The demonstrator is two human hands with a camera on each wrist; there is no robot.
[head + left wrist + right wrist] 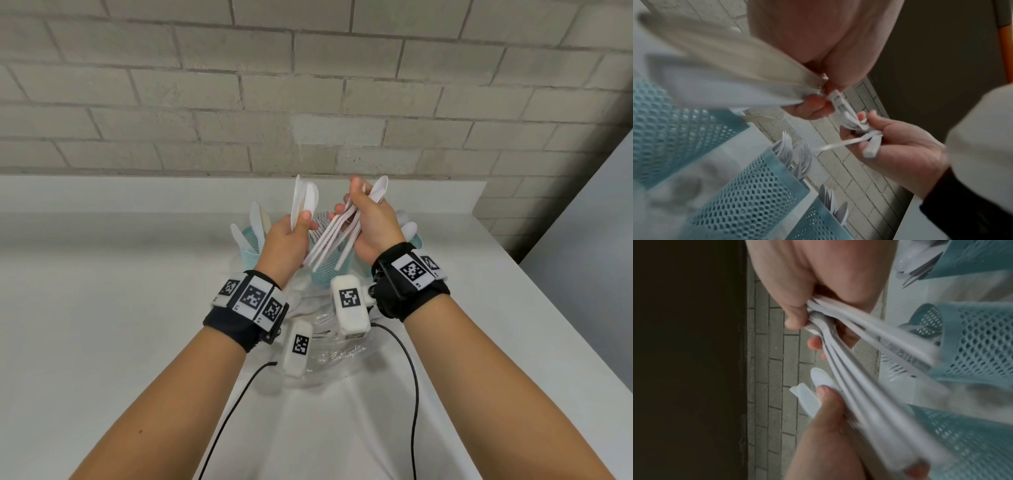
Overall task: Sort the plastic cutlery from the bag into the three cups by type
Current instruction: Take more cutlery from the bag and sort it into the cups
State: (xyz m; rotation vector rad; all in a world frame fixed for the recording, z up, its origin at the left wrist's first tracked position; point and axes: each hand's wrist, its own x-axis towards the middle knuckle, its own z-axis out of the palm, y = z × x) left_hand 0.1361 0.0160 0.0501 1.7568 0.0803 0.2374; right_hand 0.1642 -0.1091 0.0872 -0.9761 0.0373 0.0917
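White plastic knives [303, 200] pinched in left hand [286, 241], right hand [371, 224] gripping mixed cutlery [337, 236], presumably sorting above cups [325, 267] at twelve o'clock.
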